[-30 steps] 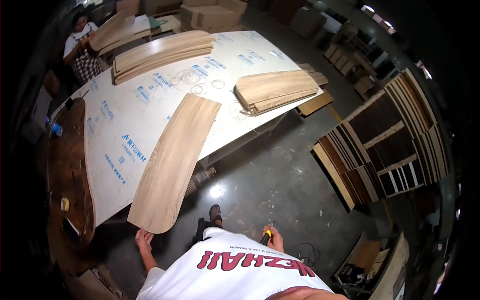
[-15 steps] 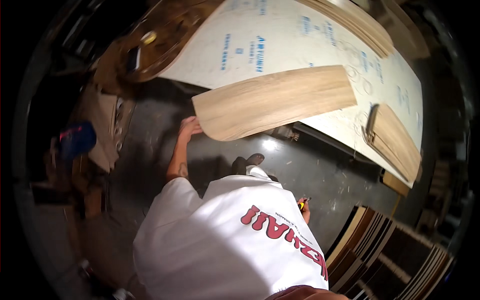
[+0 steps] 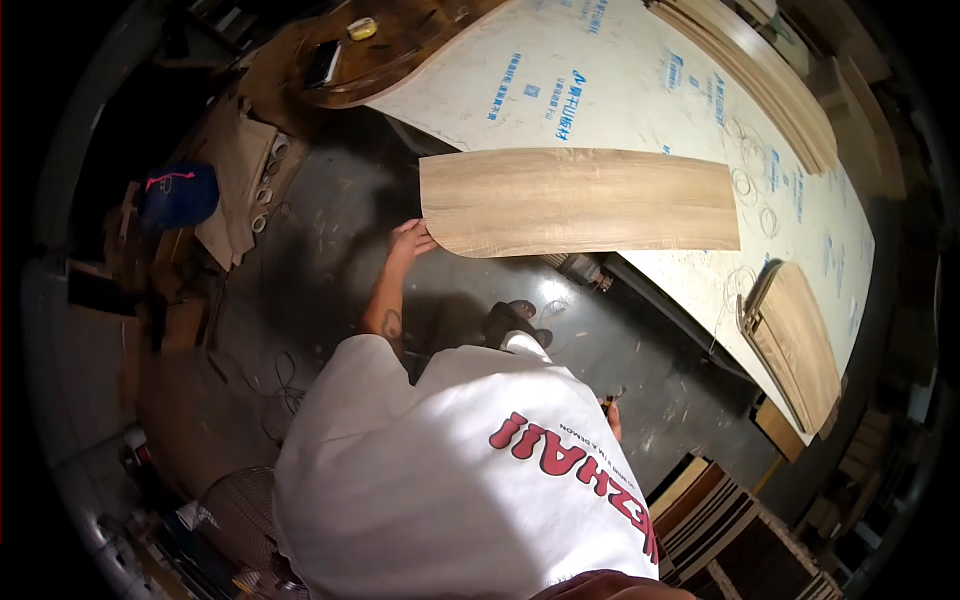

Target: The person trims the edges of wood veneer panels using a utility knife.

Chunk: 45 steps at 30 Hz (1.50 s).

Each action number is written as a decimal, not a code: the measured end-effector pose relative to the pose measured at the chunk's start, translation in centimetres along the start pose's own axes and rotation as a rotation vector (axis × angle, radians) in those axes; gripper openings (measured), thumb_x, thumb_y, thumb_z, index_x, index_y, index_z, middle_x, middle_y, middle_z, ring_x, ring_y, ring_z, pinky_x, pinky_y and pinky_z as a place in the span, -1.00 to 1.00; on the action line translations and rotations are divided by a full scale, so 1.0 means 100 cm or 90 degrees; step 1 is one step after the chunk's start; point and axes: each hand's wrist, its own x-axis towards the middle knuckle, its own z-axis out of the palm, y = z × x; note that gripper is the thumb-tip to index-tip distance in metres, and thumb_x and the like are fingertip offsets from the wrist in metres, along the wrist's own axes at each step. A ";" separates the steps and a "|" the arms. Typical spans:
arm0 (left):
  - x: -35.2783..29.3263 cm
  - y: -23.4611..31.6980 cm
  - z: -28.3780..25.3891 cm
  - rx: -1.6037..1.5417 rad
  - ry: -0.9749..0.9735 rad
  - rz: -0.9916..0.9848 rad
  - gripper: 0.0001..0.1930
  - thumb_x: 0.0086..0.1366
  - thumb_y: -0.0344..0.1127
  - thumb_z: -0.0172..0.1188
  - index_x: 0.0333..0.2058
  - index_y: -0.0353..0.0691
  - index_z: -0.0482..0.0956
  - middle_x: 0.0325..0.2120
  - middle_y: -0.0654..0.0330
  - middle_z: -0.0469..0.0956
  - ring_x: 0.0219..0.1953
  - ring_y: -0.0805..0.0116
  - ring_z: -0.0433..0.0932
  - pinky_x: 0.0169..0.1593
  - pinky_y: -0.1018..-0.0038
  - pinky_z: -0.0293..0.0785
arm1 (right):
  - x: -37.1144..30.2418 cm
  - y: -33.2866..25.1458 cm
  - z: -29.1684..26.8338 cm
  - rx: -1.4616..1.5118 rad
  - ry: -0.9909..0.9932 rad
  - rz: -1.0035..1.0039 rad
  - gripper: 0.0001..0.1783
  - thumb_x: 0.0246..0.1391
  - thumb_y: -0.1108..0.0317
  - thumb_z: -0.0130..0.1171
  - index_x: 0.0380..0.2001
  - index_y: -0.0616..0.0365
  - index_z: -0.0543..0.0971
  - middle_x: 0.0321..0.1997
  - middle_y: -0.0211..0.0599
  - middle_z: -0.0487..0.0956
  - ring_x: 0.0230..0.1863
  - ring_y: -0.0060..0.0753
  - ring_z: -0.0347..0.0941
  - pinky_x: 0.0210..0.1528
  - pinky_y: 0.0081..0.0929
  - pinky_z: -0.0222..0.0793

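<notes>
Left hand gripping wooden board at rounded corner; board lying partly over white table. Right hand holding small tool.

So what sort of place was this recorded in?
Most likely a woodworking or furniture workshop: a long wood-grain board overhangs the edge of a broad white table, and a stack of similar boards lies farther right on it.

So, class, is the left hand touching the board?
Touching: the head view shows the left hand with its fingers meeting the board at its end edge, beside the rounded corner, no gap showing.
</notes>
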 end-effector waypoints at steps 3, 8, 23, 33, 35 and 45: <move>-0.010 -0.020 0.033 -0.043 0.056 0.015 -0.60 0.41 -0.21 0.21 0.10 -0.34 0.46 -0.05 0.03 0.62 -0.06 0.10 0.66 0.06 0.14 0.60 | 0.005 -0.003 -0.003 -0.070 0.047 -0.068 -0.73 0.21 0.19 0.29 -0.18 0.12 0.51 -0.34 -0.30 0.59 -0.36 -0.46 0.51 -0.31 -0.48 0.53; -0.036 -0.063 0.062 -0.191 0.081 -0.001 -0.57 0.42 -0.20 0.20 0.13 -0.34 0.43 -0.02 -0.03 0.60 -0.04 0.04 0.65 0.09 0.11 0.60 | 0.044 -0.004 -0.018 -0.177 0.078 -0.029 -0.76 0.19 0.20 0.34 -0.20 0.01 0.51 -0.34 -0.34 0.58 -0.40 -0.50 0.48 -0.33 -0.51 0.50; 0.038 0.069 0.077 -0.330 0.002 -0.026 -0.50 0.48 -0.11 -0.07 0.23 -0.33 0.40 0.14 -0.04 0.51 0.24 0.08 0.42 0.30 0.08 0.37 | 0.157 -0.059 0.178 -0.296 0.063 -0.141 -0.79 0.17 0.14 0.30 -0.27 -0.07 0.51 -0.44 -0.47 0.53 -0.52 -0.55 0.40 -0.49 -0.52 0.33; 0.239 0.335 -0.059 0.741 0.482 0.371 -0.31 0.41 -0.04 0.02 0.41 -0.18 0.11 -0.15 -0.23 0.62 -0.16 -0.21 0.61 -0.04 -0.02 0.52 | 0.204 0.028 0.397 -0.542 0.122 -0.448 -0.60 0.28 0.27 0.17 0.10 0.21 0.41 -0.30 -0.24 0.60 -0.43 -0.51 0.41 -0.44 -0.51 0.31; 0.282 0.360 -0.082 0.789 0.389 0.233 -0.16 0.42 0.05 0.04 0.48 -0.13 -0.15 -0.44 -0.14 0.65 -0.45 -0.13 0.61 -0.35 0.04 0.52 | 0.212 0.047 0.425 -0.614 0.096 -0.472 -0.66 0.29 0.30 0.16 0.05 0.21 0.41 -0.32 -0.28 0.58 -0.44 -0.53 0.40 -0.43 -0.53 0.31; 0.342 0.388 -0.078 0.793 0.326 0.104 0.02 0.40 0.20 0.07 0.49 -0.14 -0.40 -0.61 -0.02 0.61 -0.68 0.09 0.50 -0.58 0.23 0.41 | 0.221 0.096 0.476 -0.706 0.051 -0.427 -0.61 0.29 0.27 0.21 0.07 0.23 0.42 -0.35 -0.41 0.45 -0.40 -0.58 0.31 -0.38 -0.57 0.25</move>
